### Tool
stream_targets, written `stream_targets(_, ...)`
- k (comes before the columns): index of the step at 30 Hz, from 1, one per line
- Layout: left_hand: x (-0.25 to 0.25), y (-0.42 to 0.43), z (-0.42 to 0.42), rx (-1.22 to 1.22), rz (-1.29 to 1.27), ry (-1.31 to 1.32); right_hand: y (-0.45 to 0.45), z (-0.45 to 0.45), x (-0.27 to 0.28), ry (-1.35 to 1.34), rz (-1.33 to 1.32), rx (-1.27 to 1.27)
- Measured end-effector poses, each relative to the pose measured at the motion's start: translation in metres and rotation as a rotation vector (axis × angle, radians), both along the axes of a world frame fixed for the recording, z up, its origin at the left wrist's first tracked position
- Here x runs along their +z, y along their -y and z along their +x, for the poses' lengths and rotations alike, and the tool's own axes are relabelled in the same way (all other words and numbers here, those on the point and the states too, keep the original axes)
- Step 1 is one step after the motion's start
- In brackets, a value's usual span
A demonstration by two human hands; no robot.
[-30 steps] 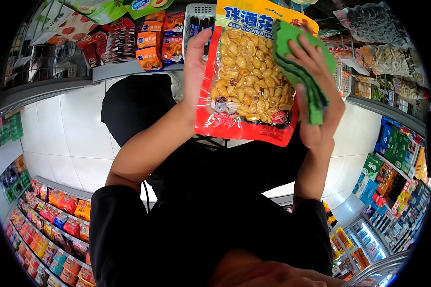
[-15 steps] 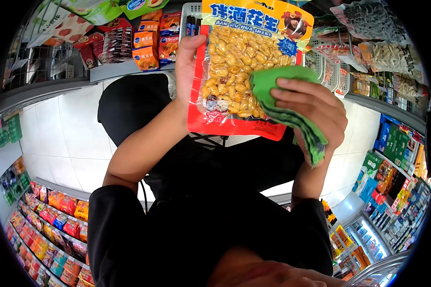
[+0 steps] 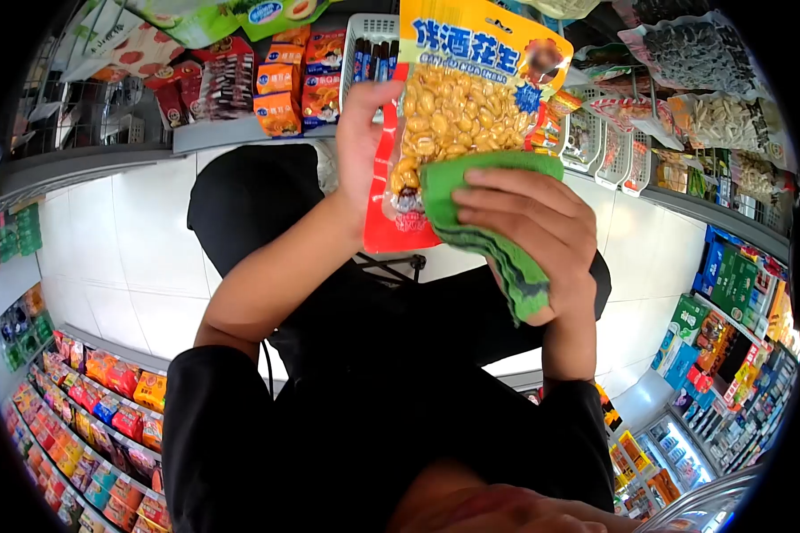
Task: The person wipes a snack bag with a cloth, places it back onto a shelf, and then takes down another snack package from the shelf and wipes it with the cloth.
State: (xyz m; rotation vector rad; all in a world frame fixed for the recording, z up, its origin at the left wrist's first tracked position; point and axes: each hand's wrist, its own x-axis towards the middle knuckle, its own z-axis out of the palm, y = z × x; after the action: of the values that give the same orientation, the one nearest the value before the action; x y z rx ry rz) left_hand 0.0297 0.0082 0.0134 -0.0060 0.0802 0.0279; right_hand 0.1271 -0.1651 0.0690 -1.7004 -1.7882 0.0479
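My left hand [image 3: 362,147] grips the left edge of a bag of peanuts [image 3: 458,111], thumb in front and the other fingers hidden behind. The bag is held up and slightly tilted, with a yellow top, a clear window full of nuts and a red lower border. Against its lower right part, my right hand [image 3: 547,222] presses a folded green cloth [image 3: 449,182], fingers bent over it. The cloth covers the bag's lower right corner. Below the right hand, dark-edged folds of the cloth hang down.
Behind the bag, a shelf holds orange snack packs [image 3: 277,80] and a white basket [image 3: 357,35] with dark packets. More white baskets [image 3: 613,160] and hanging bags [image 3: 716,115] are at right. Stocked shelves [image 3: 107,391] stand lower left, and a lit cooler [image 3: 680,444] lower right.
The right hand and cloth have moved left and slightly down across the bag, covering more of its lower part. The left hand and bag sit slightly further right in view.
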Motion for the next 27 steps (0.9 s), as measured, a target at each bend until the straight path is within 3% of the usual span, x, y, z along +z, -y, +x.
stream_targets(6,-0.011,0.01,-0.006,-0.049,-0.062,0.091,-0.002,-0.003,0.006,-0.195,0.041,-0.307)
stream_targets(10,-0.017,0.019,-0.014,-0.027,0.138,-0.008,0.001,-0.007,0.006,-0.358,0.119,-0.496)
stream_targets(11,-0.013,0.021,-0.015,-0.048,0.22,0.097,0.002,-0.01,0.006,-0.438,0.129,-0.541)
stream_targets(14,-0.002,0.031,-0.011,0.091,0.706,0.089,0.006,-0.013,0.004,-0.488,0.106,-0.523)
stream_targets(16,-0.009,0.034,-0.008,0.319,1.168,0.145,0.006,-0.022,-0.002,-0.703,0.115,-0.478)
stream_targets(18,-0.015,0.034,-0.003,0.632,1.548,0.268,0.008,-0.022,-0.016,-0.788,0.147,-0.268)
stream_targets(20,-0.017,0.033,-0.002,0.717,1.676,0.283,0.013,-0.028,-0.022,-0.864,0.076,-0.148)
stream_targets(22,-0.017,0.03,-0.003,0.699,1.838,0.203,0.017,-0.038,-0.018,-0.92,-0.051,-0.202)
stream_targets(27,-0.006,0.027,0.0,0.645,2.137,0.113,0.012,-0.038,-0.015,-1.207,0.12,-0.614)
